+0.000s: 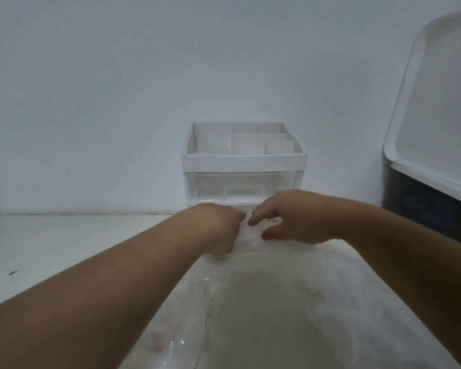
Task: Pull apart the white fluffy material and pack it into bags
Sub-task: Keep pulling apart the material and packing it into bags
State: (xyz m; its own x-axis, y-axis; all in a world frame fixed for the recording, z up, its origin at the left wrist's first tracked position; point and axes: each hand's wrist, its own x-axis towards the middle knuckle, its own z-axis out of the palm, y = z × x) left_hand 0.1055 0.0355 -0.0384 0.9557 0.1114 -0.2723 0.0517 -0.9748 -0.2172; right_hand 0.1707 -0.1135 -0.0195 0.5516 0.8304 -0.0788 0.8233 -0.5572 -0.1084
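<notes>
We look first at the pale blank wall (117,89) and the white worktop (64,235) below it. A big clear plastic bag (197,328) lies on the worktop towards us, already swollen with the white fluffy material (290,302). At the right a white rimmed tray or lid (437,102) leans over a dark container (423,217), both cut off by the edge. Against the wall stands a small white plastic organiser (244,158) with open compartments on top and a clear drawer (240,187) beneath. Both hands meet at the far end of the bag, just in front of that drawer. The left hand (218,225) is curled downward with its fingers hidden behind its own back, so we cannot tell what it grasps. The right hand (290,217) bends its forefinger and thumb towards a pale fold between the two hands. Blur keeps us from saying whether they close on it, or whether it is film or fluff. We judge the packing of this bag to be near its end, with the hands working at its mouth. The next move would call for tucking in loose tufts and holding the mouth steady so nothing springs back out. The bag's near end runs out of frame, and no loose supply of material or spare bags shows.
</notes>
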